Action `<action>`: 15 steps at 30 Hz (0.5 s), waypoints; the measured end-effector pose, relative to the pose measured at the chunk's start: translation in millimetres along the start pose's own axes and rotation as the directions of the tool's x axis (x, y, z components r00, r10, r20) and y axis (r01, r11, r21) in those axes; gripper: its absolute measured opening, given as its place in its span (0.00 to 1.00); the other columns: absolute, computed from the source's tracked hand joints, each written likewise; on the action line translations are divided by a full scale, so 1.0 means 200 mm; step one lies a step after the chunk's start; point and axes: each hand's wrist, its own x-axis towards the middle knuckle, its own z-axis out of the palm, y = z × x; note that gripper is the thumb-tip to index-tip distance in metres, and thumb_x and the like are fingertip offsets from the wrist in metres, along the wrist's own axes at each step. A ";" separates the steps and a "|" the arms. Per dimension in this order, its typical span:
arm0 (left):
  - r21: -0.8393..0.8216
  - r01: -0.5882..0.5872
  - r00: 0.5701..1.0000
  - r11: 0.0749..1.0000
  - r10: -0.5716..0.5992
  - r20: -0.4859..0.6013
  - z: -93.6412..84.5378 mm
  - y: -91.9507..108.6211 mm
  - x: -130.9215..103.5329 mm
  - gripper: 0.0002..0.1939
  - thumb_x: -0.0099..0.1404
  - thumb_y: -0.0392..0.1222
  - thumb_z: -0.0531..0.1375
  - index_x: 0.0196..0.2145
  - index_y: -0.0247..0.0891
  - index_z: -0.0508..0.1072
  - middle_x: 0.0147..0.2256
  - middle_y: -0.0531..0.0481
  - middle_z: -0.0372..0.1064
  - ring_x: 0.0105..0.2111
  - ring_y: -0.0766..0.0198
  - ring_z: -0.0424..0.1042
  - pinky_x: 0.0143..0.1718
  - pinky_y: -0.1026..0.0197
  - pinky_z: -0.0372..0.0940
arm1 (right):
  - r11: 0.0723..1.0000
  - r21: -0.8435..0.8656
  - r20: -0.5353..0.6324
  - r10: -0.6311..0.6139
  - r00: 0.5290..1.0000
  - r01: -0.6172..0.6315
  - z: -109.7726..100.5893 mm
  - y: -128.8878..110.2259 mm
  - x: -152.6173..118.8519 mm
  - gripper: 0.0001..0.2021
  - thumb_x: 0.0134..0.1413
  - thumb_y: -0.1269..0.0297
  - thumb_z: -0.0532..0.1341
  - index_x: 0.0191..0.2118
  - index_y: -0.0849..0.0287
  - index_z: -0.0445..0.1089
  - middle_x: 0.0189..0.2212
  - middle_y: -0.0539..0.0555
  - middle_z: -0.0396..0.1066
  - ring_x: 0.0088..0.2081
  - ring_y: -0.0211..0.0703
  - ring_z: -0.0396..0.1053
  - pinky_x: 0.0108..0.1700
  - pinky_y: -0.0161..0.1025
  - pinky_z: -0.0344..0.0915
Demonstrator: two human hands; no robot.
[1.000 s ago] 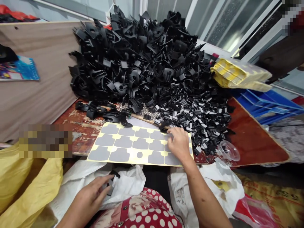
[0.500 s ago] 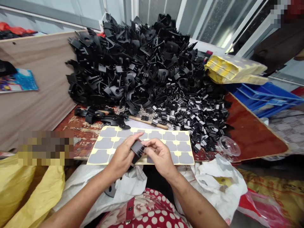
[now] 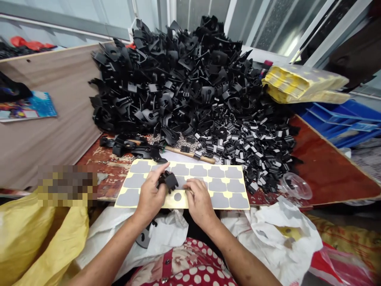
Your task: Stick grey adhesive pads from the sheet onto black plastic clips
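Where the left hand [image 3: 151,194] is: center of the frame, clamped on a black clip [image 3: 170,182], over the sticker sheet [image 3: 218,186].
Right hand [image 3: 200,199]: just beside, fingers curled; cannot tell whether they pinch anything.
Booklet [image 3: 41,105]: left edge, print too small to read.
Yellow sack [image 3: 342,229]: lower right, lettering blurred.

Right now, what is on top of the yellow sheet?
Grey patches in rows. What lies under the left hand, its black part and the right hand cannot be seen.

The sheet [image 3: 218,194] is smooth, matt paper, the parts [image 3: 184,83] beyond it satiny plastic, the desk [image 3: 110,186] left of it rough, flaking.
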 end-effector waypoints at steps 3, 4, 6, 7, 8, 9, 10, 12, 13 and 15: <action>-0.294 0.088 0.996 0.952 -0.090 0.006 0.03 -0.03 0.03 0.25 0.64 0.39 0.60 0.59 0.46 0.68 0.48 0.47 0.73 0.47 0.55 0.74 0.50 0.53 0.71 | 0.990 0.113 0.016 0.087 0.996 -0.089 -0.03 0.01 0.01 0.12 0.60 0.77 0.55 0.41 0.56 0.73 0.44 0.57 0.75 0.50 0.50 0.69 0.54 0.47 0.65; -0.407 0.144 0.989 0.902 -0.148 0.021 0.03 -0.04 0.05 0.25 0.64 0.42 0.63 0.58 0.48 0.66 0.46 0.49 0.72 0.43 0.57 0.74 0.45 0.54 0.73 | 0.977 0.168 0.045 0.122 0.992 -0.128 -0.05 0.02 0.02 0.11 0.61 0.75 0.56 0.42 0.55 0.73 0.44 0.56 0.75 0.49 0.50 0.69 0.53 0.46 0.66; -0.563 0.236 0.968 0.792 -0.243 0.065 0.03 -0.05 0.08 0.29 0.61 0.45 0.68 0.57 0.51 0.64 0.41 0.53 0.68 0.36 0.61 0.72 0.33 0.59 0.74 | 0.930 0.307 0.181 0.152 0.972 -0.203 -0.12 0.04 0.03 0.09 0.66 0.68 0.56 0.42 0.55 0.75 0.44 0.56 0.76 0.49 0.49 0.71 0.54 0.46 0.66; -0.601 0.267 0.958 0.753 -0.274 0.083 0.02 -0.05 0.10 0.30 0.59 0.46 0.69 0.56 0.51 0.63 0.39 0.54 0.67 0.33 0.63 0.70 0.29 0.61 0.73 | 0.889 0.385 0.289 0.137 0.948 -0.246 -0.16 0.05 0.04 0.11 0.68 0.63 0.55 0.42 0.56 0.75 0.43 0.56 0.77 0.49 0.49 0.72 0.55 0.46 0.66; -0.621 0.286 0.951 0.729 -0.296 0.091 0.02 -0.05 0.12 0.30 0.58 0.45 0.70 0.55 0.51 0.63 0.38 0.55 0.65 0.31 0.65 0.68 0.26 0.63 0.72 | 0.836 0.463 0.404 0.098 0.910 -0.295 -0.20 0.06 0.05 0.14 0.70 0.59 0.53 0.42 0.56 0.75 0.42 0.56 0.78 0.48 0.49 0.74 0.55 0.47 0.66; -0.634 0.295 0.946 0.715 -0.312 0.088 0.01 -0.04 0.13 0.31 0.57 0.44 0.71 0.54 0.51 0.64 0.38 0.56 0.64 0.30 0.66 0.67 0.24 0.65 0.70 | 0.775 0.529 0.501 0.044 0.864 -0.346 -0.24 0.06 0.06 0.16 0.70 0.56 0.52 0.42 0.57 0.75 0.40 0.57 0.78 0.47 0.50 0.75 0.56 0.49 0.67; -0.640 0.298 0.943 0.708 -0.323 0.082 0.01 -0.04 0.14 0.30 0.57 0.44 0.71 0.54 0.51 0.64 0.38 0.56 0.64 0.29 0.67 0.66 0.23 0.66 0.69 | 0.716 0.582 0.560 -0.010 0.828 -0.385 -0.28 0.07 0.07 0.17 0.70 0.53 0.53 0.42 0.58 0.75 0.38 0.57 0.79 0.45 0.51 0.76 0.55 0.50 0.67; -0.644 0.304 0.941 0.702 -0.327 0.089 -0.01 -0.02 0.14 0.31 0.57 0.42 0.70 0.54 0.52 0.63 0.39 0.55 0.63 0.28 0.68 0.65 0.21 0.66 0.68 | 0.637 0.659 0.554 -0.050 0.831 -0.401 -0.32 0.08 0.08 0.16 0.65 0.50 0.58 0.42 0.58 0.73 0.36 0.58 0.79 0.43 0.53 0.76 0.53 0.52 0.69; -0.642 0.313 0.941 0.700 -0.319 0.110 -0.02 -0.01 0.14 0.31 0.57 0.42 0.70 0.54 0.51 0.64 0.40 0.55 0.63 0.28 0.68 0.65 0.22 0.66 0.68 | 0.630 0.683 0.494 -0.027 0.869 -0.369 -0.32 0.07 0.09 0.14 0.61 0.51 0.62 0.41 0.57 0.71 0.36 0.57 0.78 0.43 0.53 0.76 0.52 0.52 0.69; -0.635 0.358 0.932 0.684 -0.299 0.204 -0.04 0.03 0.11 0.31 0.56 0.40 0.71 0.55 0.50 0.65 0.42 0.54 0.64 0.30 0.67 0.68 0.24 0.65 0.68 | 0.682 0.679 0.311 0.068 0.948 -0.272 -0.30 0.05 0.09 0.11 0.55 0.58 0.67 0.40 0.55 0.69 0.34 0.53 0.76 0.41 0.49 0.74 0.50 0.48 0.70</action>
